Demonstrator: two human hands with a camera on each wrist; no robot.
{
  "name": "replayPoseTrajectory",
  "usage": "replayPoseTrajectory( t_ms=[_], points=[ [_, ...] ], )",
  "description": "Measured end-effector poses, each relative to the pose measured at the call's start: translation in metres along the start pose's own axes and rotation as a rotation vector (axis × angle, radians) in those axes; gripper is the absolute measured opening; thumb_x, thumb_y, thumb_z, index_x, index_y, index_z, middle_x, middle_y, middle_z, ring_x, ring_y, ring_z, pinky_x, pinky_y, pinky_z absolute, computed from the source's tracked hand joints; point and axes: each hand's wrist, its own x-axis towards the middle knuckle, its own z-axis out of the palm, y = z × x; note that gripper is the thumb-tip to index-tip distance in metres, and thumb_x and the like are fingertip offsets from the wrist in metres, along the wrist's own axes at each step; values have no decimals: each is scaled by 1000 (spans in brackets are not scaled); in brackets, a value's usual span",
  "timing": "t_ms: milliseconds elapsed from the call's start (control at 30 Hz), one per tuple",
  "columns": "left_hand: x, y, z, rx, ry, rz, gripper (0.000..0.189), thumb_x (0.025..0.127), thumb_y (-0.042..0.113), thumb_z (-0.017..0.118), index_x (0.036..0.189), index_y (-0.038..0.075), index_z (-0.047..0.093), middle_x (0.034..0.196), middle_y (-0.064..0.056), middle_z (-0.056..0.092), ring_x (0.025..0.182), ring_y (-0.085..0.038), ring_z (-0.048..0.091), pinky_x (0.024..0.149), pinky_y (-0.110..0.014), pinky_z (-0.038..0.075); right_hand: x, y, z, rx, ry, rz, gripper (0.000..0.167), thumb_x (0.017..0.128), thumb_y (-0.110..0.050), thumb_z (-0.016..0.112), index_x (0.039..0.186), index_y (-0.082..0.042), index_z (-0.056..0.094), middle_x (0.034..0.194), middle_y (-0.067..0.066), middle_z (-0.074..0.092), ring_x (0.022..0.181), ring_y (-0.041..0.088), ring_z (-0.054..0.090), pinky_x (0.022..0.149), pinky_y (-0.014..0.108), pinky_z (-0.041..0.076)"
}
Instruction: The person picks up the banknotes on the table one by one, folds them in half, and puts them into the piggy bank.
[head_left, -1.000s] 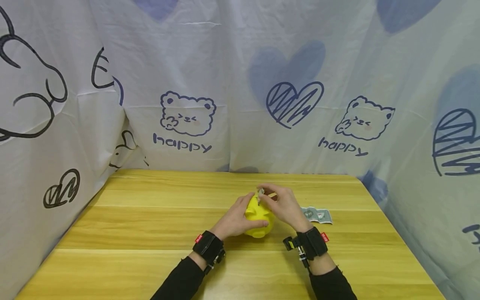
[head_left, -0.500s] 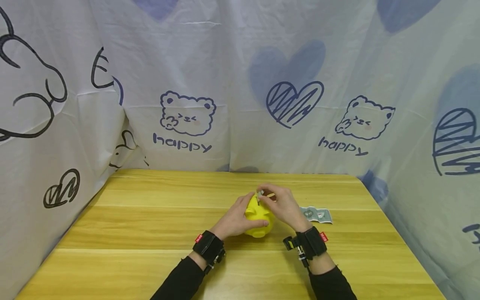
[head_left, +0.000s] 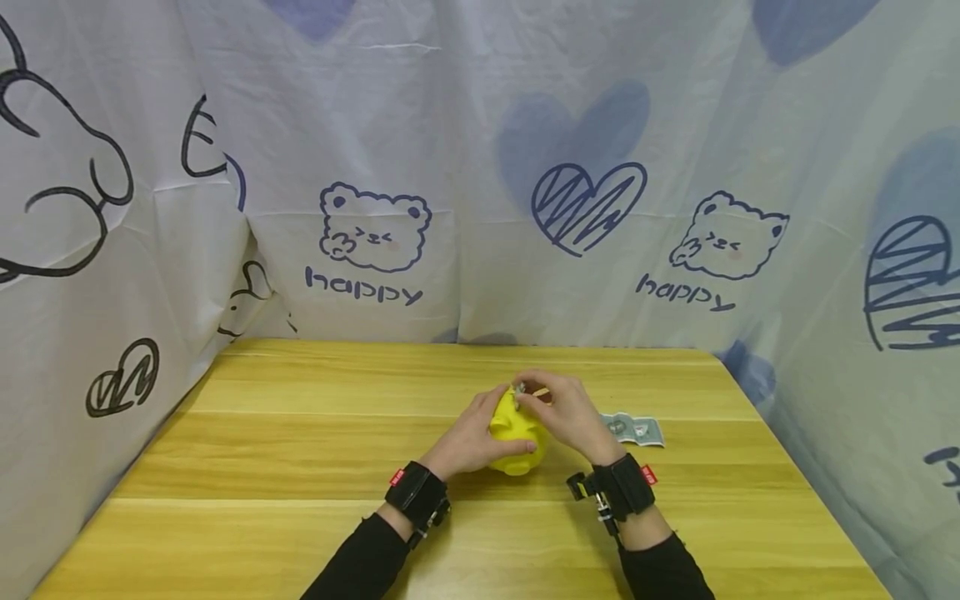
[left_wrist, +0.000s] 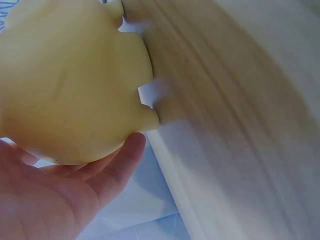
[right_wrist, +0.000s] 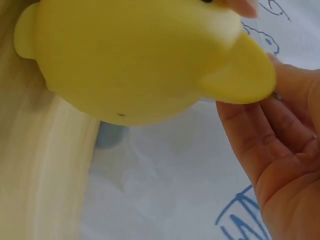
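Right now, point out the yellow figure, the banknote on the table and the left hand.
Yellow figure (left_wrist: 65, 80): left wrist view, rounded body.
Banknote (head_left: 634, 431): head view, printed face.
Left hand (head_left: 468, 439): head view, its back.

We face a yellow wooden table (head_left: 262, 450), its boards running left to right. Beyond it hangs a pale far wall (head_left: 480, 100), probably cloth, though we cannot make out the weave. On it we see a left bear drawing (head_left: 377, 229) and a right bear drawing (head_left: 729, 237), each above the word "happy", with a striped heart (head_left: 590, 208) between them. A creased left wall (head_left: 56, 350) carries thick black outlines; the right wall (head_left: 832, 275) bears another striped heart (head_left: 911, 287). Soft, greyish light covers everything.
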Motion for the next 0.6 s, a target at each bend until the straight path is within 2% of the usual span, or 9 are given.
replayPoseTrajectory(
  t_ms=[233,467,600],
  points=[
    [0,0,-1,3,0,-6,105,76,70,69,157,24,20,151,-12,37,112,-22,52,94,-43,49,0,-2,-1,-5,65,-8,21,93,-11,67,114,-10,69,109,8,72,94,20,69,69,24,58],
    [-1,0,0,5,-4,-13,106,76,70,69,157,24,20,152,-13,36,112,-22,52,94,-43,49,0,1,-1,-48,72,-10,21,93,-11,67,114,-10,68,109,8,72,93,20,69,65,20,56],
    [-1,0,0,3,-1,-3,104,77,69,69,157,24,20,152,-13,35,112,-22,52,94,-42,49,0,0,-1,-29,46,-12,22,93,-11,67,115,-9,68,110,9,71,93,20,68,67,21,57]
  ],
)
